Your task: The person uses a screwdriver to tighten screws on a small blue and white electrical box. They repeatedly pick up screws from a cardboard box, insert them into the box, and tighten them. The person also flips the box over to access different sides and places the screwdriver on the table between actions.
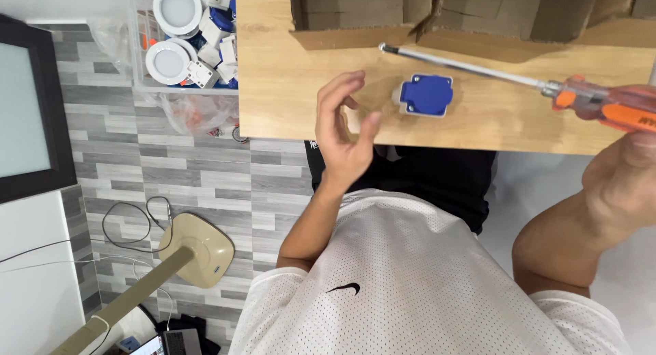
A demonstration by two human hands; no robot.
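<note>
Nearest the camera: white mesh shirt (410,273), both forearms reaching out to the wooden worktop (287,88).

Left hand (345,126) hovers at the worktop's near edge, just left of the blue socket (426,95). Fingers (342,85) curled but apart, holding nothing, not touching the socket.

Right hand (632,167) sits at the frame's right edge, right of the socket, partly cut off. It looks wrapped on the orange clear handle of the screwdriver (519,78); exact finger closure can't be fully seen. Long steel shaft runs up-left past the socket's far side, tip near the cardboard box (410,17), which lies beyond the socket.

Socket lies flat on the worktop, blue face up on a pale grey base, between the hands, apart from both.

Handling, as a guess: small, light, rigid plastic, prob. smooth and apt to slide on the wood under tool pressure. Best pinched by the grey base's side edges, thumb opp. fingers, keeping the face free.

Far left of the socket: clear tub (140,47) w/ round white lamps and blue-white parts.
</note>
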